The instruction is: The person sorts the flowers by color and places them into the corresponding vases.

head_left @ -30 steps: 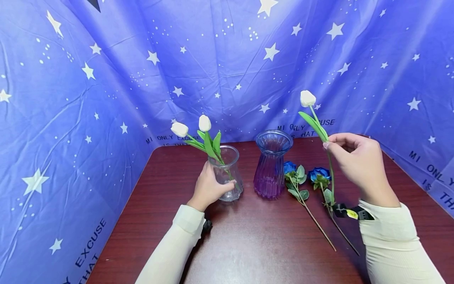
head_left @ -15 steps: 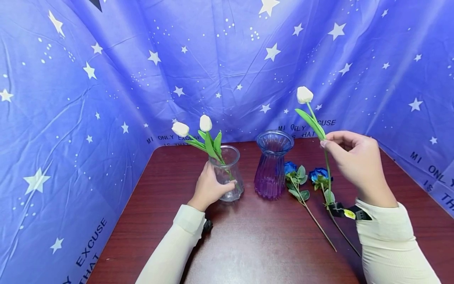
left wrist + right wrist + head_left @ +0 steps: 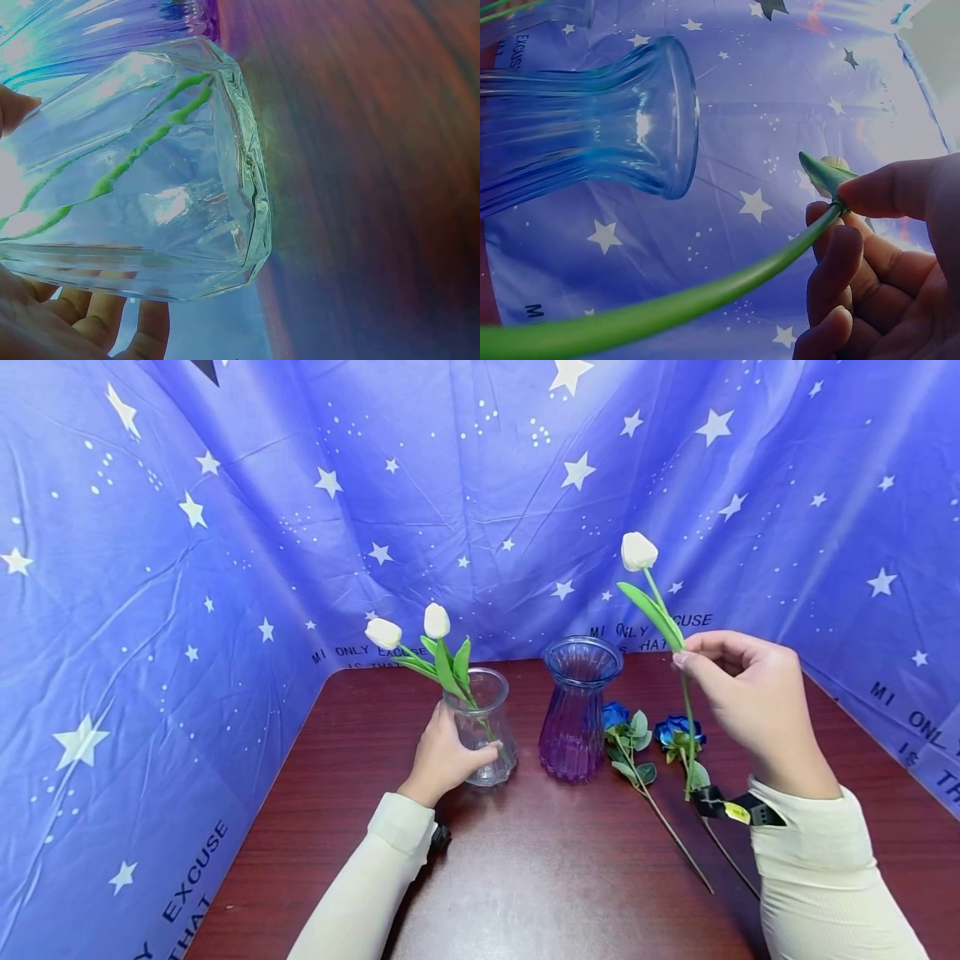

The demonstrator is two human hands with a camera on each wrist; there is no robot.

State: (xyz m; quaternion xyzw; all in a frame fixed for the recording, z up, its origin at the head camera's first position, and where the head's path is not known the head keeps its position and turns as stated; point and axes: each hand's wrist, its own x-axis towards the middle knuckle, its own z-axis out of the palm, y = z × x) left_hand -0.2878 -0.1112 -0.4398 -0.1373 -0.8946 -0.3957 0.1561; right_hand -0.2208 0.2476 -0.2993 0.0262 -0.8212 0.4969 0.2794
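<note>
A white tulip (image 3: pixel 639 552) with green leaves is pinched at the leaf base by the right hand (image 3: pixel 757 702) and held aloft, bloom up, tilted slightly left. A clear glass vase (image 3: pixel 498 727) is gripped upright by the left hand (image 3: pixel 442 756); two white tulips (image 3: pixel 437 621) are held inside, leaned left.

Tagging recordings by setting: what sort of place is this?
Probably a staged recording booth: star-printed cloth hangs on three sides of a reddish-brown table, and a black wrist strap shows.
</note>
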